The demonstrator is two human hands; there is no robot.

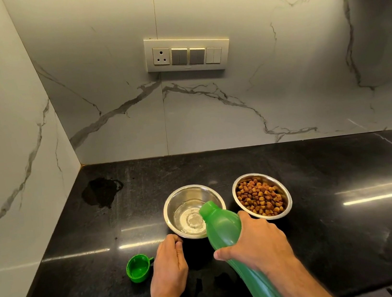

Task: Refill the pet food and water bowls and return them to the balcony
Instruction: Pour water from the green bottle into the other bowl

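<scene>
The water bowl (194,211) is steadied at its 7 o'clock rim by the left hand (168,265), whose fingers are lightly curled against the steel wall. A green bottle (230,239) is gripped around its middle by the right hand (256,243), fingers wrapped over it and thumb pressed on its left side; it is tilted so that its mouth lies over the bowl's 4 o'clock edge, and water is seen inside the bowl. The food bowl (262,195), filled with brown kibble, is set just beside it at 3 o'clock. A green cap (138,268) lies at 8 o'clock on the black countertop (345,177), and a wet patch (101,190) is seen at 10 o'clock.
</scene>
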